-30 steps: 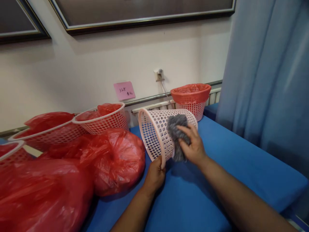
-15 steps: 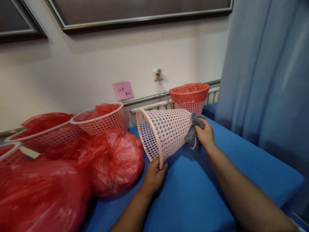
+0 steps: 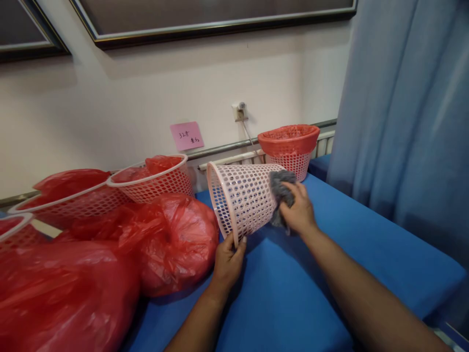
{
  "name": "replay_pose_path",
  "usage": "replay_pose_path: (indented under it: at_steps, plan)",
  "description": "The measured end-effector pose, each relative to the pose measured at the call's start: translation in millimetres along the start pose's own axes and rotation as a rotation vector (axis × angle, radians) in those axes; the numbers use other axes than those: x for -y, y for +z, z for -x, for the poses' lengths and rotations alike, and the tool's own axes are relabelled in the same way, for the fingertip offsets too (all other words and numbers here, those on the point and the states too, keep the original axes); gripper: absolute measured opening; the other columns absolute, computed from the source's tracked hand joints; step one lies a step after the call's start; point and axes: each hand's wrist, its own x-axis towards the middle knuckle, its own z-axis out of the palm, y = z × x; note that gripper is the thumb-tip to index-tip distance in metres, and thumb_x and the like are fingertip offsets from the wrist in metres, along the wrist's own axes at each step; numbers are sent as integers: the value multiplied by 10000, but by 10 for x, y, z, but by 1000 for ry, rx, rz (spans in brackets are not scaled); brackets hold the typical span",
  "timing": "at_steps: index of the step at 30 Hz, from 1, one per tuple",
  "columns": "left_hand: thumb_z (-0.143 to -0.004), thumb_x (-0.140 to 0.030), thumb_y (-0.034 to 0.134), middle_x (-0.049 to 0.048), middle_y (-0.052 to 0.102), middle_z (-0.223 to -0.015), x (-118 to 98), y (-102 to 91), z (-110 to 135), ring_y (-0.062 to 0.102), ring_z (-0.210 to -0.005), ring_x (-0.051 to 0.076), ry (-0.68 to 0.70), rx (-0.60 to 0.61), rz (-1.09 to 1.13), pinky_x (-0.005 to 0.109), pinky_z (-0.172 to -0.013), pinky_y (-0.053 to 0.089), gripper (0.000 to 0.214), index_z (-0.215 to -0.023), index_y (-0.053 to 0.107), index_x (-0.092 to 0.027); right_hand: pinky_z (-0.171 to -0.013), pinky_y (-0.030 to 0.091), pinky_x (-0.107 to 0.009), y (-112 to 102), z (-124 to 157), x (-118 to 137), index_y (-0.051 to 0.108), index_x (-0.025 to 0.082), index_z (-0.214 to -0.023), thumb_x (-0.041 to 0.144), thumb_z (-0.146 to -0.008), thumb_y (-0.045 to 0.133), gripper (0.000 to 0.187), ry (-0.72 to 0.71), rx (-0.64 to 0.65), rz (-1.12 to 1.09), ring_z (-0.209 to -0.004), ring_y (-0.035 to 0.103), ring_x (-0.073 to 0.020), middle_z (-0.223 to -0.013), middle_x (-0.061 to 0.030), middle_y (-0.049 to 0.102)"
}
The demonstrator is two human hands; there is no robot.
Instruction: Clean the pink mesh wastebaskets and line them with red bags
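A pink perforated plastic basket [image 3: 244, 195] lies on its side on the blue surface [image 3: 293, 293], its open mouth facing left towards me. My left hand [image 3: 227, 259] grips the lower rim of the basket. My right hand [image 3: 298, 212] is closed on a grey cloth [image 3: 281, 188] and presses it against the basket's side near its bottom end.
Red plastic bags [image 3: 172, 239] are piled at the left. Behind them stand pink baskets [image 3: 154, 181] lined with red bags, and another lined basket [image 3: 289, 146] stands at the back by the wall. A blue curtain [image 3: 403, 112] hangs at the right.
My right hand swept the cloth from the basket's middle to its bottom end, then back a little onto the side. The basket has tipped slightly and my left hand shifted on the rim.
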Motion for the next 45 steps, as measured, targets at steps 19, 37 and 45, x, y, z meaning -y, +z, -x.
replay_pose_path:
  at_steps: [19, 37, 45]
  plan:
    - [-914, -309, 598, 88, 761, -1213, -17, 34, 5, 683, -1165, 281, 14, 44, -37, 446, -1071, 505, 370, -1235, 711, -162, -1085, 504, -476, 59, 200, 277, 627, 277, -1305, 177, -782, 597, 534, -165, 90, -87, -1258, 582, -274, -1353, -92, 557]
    - [-882, -322, 631, 96, 787, -1049, 17, -8, 11, 726, -999, 300, 11, 34, 2, 445, -936, 576, 310, -1108, 742, -142, -1039, 536, -407, -18, 414, 664, 631, 269, -1301, 151, -775, 605, 539, -517, 303, -186, -1246, 592, -253, -1406, -103, 509]
    - [-831, -244, 653, 93, 781, -1169, 150, 15, -20, 704, -1134, 313, -25, 43, 9, 495, -1081, 500, 345, -1146, 759, -150, -1058, 485, -567, -22, -204, -168, 676, 173, -1198, 260, -710, 623, 498, 416, -126, -168, -1065, 645, -297, -1115, -104, 684]
